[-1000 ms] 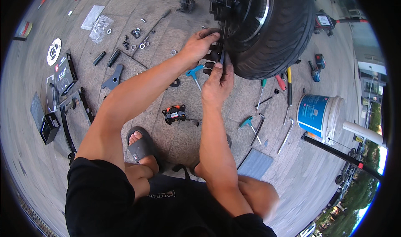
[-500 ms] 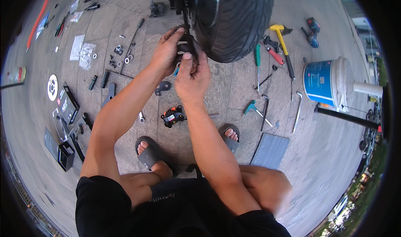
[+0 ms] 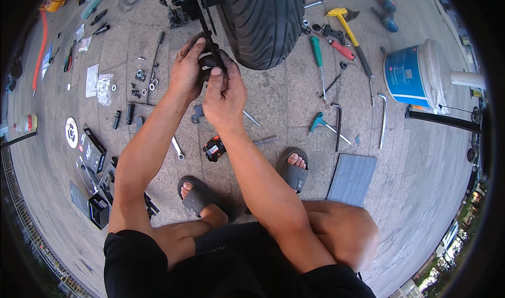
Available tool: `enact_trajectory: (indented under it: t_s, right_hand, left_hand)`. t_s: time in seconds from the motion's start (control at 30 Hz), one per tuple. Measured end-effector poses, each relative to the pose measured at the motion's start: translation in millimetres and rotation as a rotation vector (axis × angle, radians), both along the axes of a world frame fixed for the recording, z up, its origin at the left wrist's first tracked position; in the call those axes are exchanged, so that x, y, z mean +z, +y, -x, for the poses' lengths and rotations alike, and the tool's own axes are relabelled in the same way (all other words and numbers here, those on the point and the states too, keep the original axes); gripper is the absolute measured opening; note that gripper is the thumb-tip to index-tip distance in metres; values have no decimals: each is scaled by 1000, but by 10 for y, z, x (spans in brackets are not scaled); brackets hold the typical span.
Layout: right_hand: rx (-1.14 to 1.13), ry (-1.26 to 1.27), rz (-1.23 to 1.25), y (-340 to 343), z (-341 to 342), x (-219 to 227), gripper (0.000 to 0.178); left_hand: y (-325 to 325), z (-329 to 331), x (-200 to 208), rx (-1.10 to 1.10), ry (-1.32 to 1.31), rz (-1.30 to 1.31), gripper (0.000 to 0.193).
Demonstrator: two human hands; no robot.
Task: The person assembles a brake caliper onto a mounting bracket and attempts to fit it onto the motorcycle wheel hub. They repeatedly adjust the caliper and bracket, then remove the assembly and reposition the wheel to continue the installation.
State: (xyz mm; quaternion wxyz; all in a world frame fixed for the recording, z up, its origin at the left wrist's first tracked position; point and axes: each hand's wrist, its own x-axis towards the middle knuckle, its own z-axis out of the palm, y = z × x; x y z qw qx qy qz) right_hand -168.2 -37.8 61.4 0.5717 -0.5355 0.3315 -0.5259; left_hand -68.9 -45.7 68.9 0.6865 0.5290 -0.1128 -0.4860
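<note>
Both hands are closed on a small black curved part (image 3: 208, 62) at the lower end of a dark bar (image 3: 206, 31). My left hand (image 3: 187, 68) grips its left side, thumb on top. My right hand (image 3: 225, 94) pinches it from the right, fingers curled behind it. The hands cover much of the part, so its exact kind cannot be made out. Just to the right and above stands a wheel with a black treaded tyre (image 3: 263, 22). Dark mechanical parts (image 3: 184, 1) join the bar at the top.
An orange-and-black brake caliper (image 3: 213, 149) lies between my feet and hands. To the right are a green screwdriver (image 3: 317, 53), a yellow hammer (image 3: 342, 18), a T-handle key (image 3: 319, 122) and a blue-and-white bucket (image 3: 407, 74). Sockets, washers and boxes (image 3: 99, 211) lie left.
My view has shifted, so wheel and hands sit farther left in the picture. Both hands stay on the black part, with only slight finger changes.
</note>
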Motion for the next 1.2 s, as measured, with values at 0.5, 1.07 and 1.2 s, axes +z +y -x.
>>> enact_trajectory:
  t_s: [0.5, 1.07, 1.2]
  right_hand:
    - [113, -84, -93, 21, 25, 15, 39]
    - [-22, 284, 11, 13, 181, 2, 35]
    - [-29, 357, 34, 119, 286, -91, 31]
  left_hand:
    - [27, 4, 6, -7, 67, 19, 22]
    - [-183, -192, -9, 198, -152, -82, 54]
    - [-324, -325, -65, 161, -297, 47, 63]
